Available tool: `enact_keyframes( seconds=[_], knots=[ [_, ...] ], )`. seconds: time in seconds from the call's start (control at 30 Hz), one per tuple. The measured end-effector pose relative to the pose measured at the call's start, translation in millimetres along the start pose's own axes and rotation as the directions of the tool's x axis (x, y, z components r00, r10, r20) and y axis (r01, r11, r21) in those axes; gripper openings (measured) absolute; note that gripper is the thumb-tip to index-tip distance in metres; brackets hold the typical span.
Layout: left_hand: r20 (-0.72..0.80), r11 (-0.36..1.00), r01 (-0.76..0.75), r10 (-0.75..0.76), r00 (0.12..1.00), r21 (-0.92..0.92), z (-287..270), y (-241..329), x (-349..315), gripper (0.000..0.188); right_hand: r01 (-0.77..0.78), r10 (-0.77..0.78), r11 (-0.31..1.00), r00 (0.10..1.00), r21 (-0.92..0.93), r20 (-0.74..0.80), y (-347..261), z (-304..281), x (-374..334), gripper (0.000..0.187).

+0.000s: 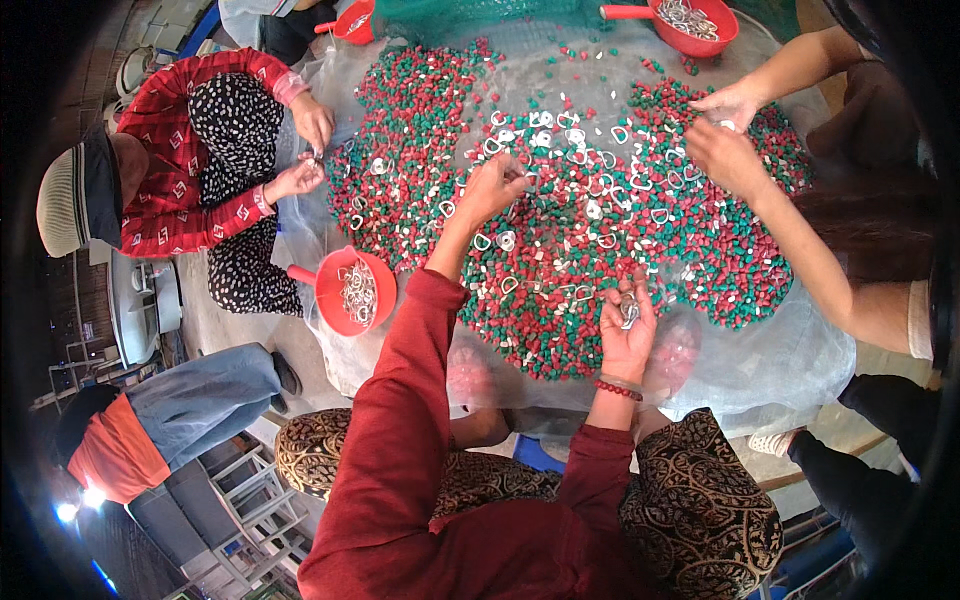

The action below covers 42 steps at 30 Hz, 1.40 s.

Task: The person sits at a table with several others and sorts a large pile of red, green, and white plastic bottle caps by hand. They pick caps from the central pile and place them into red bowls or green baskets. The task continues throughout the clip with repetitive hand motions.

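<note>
My left hand [492, 190] reaches over a spread of small red, green and white pebble-like pieces [560, 330]. Its fingers are pinched together beside a pale ring; whatever they grip is too small to make out. Closer to me, my right hand [628, 335] is palm up, fingers curled around several silvery metal rings [629, 312]. More D-shaped metal rings [607, 240] lie scattered among the pieces, mostly around the middle and toward the far side.
A red scoop [330, 295] of metal rings stands at left, another scoop [690, 25] at far right. At left, a person in a red patterned shirt [170, 140] handles something small. Another person's hands [730, 135] work at right. Translucent sheeting [790, 360] lies under the pieces.
</note>
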<state>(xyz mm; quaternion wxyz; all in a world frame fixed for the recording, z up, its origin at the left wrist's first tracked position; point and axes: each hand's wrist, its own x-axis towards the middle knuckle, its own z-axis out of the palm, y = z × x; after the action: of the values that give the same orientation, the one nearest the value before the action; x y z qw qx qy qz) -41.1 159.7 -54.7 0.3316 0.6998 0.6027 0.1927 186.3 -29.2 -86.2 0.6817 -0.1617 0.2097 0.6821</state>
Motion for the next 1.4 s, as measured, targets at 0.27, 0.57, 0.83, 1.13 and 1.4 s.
enact_keyframes(
  seconds=[0.27, 0.57, 0.83, 1.13, 1.4],
  knots=[
    [0.488, 0.966, -0.246, 0.177, 0.855, 0.08, 37.1, -4.5, -9.5, 0.029, -0.005, 0.005, 1.0, 1.0, -0.008, -0.018, -6.5, 1.3, 5.7, 0.026],
    [0.009, 0.811, -0.405, 0.443, 0.897, 0.422, 149.1, 37.1, 22.9, 0.023, -0.038, 0.03, 0.993, 0.997, -0.113, -0.074, -5.7, 2.0, 8.1, 0.032],
    [-0.216, 0.986, -0.165, 0.166, 0.962, 0.022, 119.6, 67.3, -10.1, 0.014, 0.017, -0.015, 0.998, 1.0, -0.061, 0.025, -15.6, -12.7, 8.3, 0.033],
    [-0.118, 0.98, -0.195, 0.189, 0.975, -0.041, 49.6, 75.0, -64.2, 0.03, -0.077, 0.077, 0.997, 0.997, -0.006, -0.004, -6.5, 19.7, -0.9, 0.029],
    [-0.227, 0.928, 0.228, -0.163, 0.96, 0.296, 53.0, -43.7, -56.7, 0.018, -0.127, 0.143, 0.98, 0.985, -0.151, 0.096, 14.1, 10.6, -2.2, 0.032]
  ],
)
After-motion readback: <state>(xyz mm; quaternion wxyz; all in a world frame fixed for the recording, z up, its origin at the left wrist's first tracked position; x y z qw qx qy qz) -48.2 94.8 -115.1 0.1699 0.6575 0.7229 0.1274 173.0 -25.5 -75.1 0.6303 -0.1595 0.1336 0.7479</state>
